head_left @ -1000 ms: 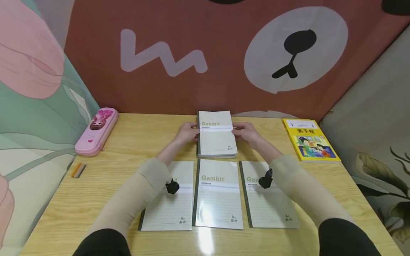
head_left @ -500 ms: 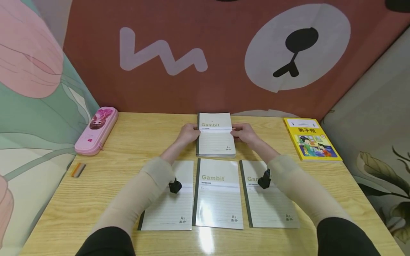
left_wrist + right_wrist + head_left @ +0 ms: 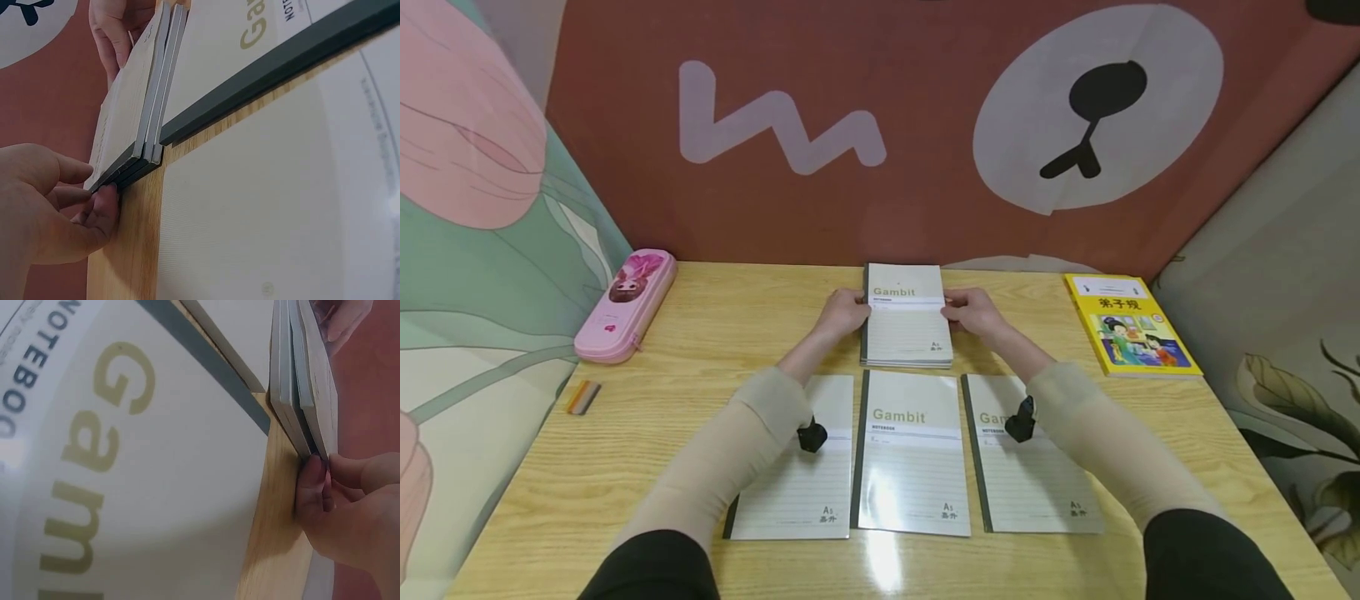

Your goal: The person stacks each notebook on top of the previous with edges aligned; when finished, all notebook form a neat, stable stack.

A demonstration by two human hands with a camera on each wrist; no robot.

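A small stack of white Gambit notebooks point(image 3: 906, 333) with dark spines lies at the back middle of the table. My left hand point(image 3: 844, 312) holds its spine side, the fingertips pinching the edge in the left wrist view. On the opposite side my right hand point(image 3: 973, 312) pinches the edge, thumb and fingers bent at the notebooks point(image 3: 294, 375) in the right wrist view. In front lie a left notebook point(image 3: 797, 492), a middle notebook point(image 3: 913, 475) and a right notebook point(image 3: 1037, 492), side by side. My forearms partly cover the two outer ones.
A pink pencil case point(image 3: 627, 308) sits at the back left, with a small striped orange and grey piece point(image 3: 583, 398) before it. A yellow book point(image 3: 1131, 325) lies at the back right. The red printed wall point(image 3: 925, 208) rises right behind the stack.
The top notebook, a second ago offset over the stack, has come down and back toward me into line with those below. Both hands have kept their hold; the last half second shows hardly any motion.
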